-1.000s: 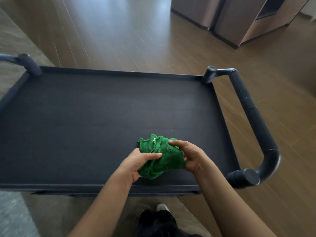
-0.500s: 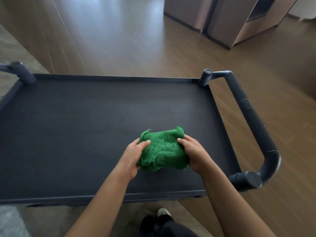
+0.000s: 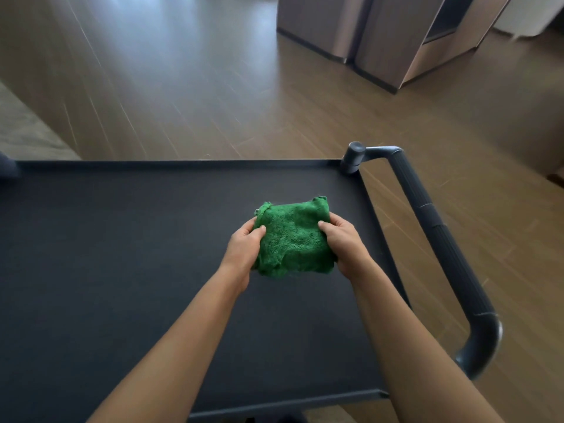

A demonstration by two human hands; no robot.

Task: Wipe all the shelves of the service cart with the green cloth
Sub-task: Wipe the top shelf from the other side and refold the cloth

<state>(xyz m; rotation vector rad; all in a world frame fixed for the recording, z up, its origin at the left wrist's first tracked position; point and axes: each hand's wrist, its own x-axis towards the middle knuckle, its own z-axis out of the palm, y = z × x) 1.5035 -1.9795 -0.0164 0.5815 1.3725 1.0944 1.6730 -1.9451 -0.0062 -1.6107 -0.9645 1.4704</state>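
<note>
Now, left hand and right hand in grip on green cloth (bunched) over top shelf.

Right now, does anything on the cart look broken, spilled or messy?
Nothing stands out. The green cloth is bunched between the left hand and right hand over the cart's dark top shelf, which shows no spill or damage.

Both hands on the bunched green cloth, left hand and right hand gripping its sides, mid-frame over the cart's black top shelf.
</note>
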